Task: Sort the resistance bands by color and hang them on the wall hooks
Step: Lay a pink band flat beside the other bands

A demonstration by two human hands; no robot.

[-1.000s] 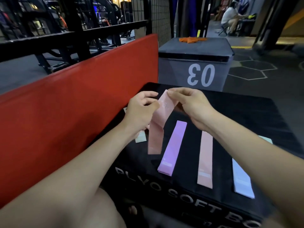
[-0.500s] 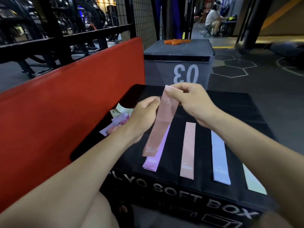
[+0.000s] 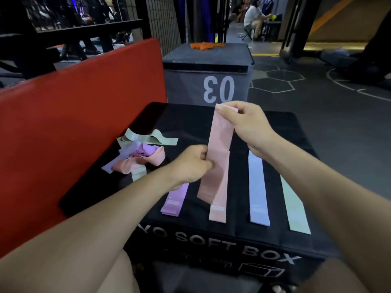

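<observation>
I hold a pink resistance band (image 3: 219, 142) stretched flat above the black soft box (image 3: 186, 121). My right hand (image 3: 247, 125) pinches its top end, and my left hand (image 3: 190, 166) pinches its left edge lower down. Its lower end hangs over a second pink band (image 3: 219, 206) lying flat on the box. Beside that one lie a purple band (image 3: 174, 200), a pale blue band (image 3: 257, 193) and a mint green band (image 3: 294, 208), all in a row. A tangled heap of loose bands (image 3: 137, 155) sits at the box's left. No wall hooks show.
A red padded wall (image 3: 74, 123) runs along the left of the box. Behind stands a grey box marked 03 (image 3: 207, 79) with an orange cloth (image 3: 206, 45) on top. A person (image 3: 255, 17) sits far back. Dark gym floor (image 3: 338, 123) lies to the right.
The held pink band has shifted right, from over the purple band to over the flat pink one. My left hand has slid down its edge. The view has turned right.
</observation>
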